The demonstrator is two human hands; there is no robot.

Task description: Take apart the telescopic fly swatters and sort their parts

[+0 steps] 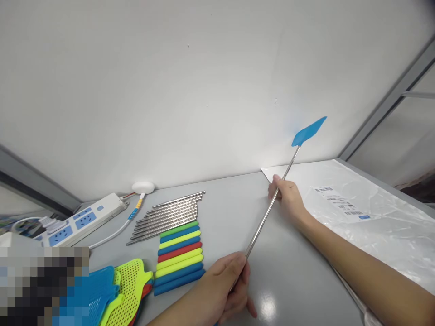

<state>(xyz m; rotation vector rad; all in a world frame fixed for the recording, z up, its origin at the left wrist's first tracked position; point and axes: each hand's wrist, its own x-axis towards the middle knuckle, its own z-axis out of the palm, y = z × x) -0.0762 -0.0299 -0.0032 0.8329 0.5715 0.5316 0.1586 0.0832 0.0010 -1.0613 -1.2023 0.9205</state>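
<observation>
Both hands are on a fly swatter with a metal rod [261,222] and a blue head [308,131], which slants up to the right. My left hand [229,285] is closed around the rod's lower end; whatever lies inside the fist is hidden. Higher up, my right hand [287,194] pinches the rod between thumb and fingers. To the left lie several colored handle grips [180,258] in a row, green, blue, yellow and red. Behind them is a row of thin metal rods [170,217]. Perforated swatter heads, a yellow one [127,290] and a blue one [98,290], are piled at the lower left.
A white power strip [84,219] with plugs and a white cable [115,234] sits at the left, near a white round device [143,187]. A clear plastic bag with a label [340,203] covers the right side of the grey table [234,203]. A wall rises behind.
</observation>
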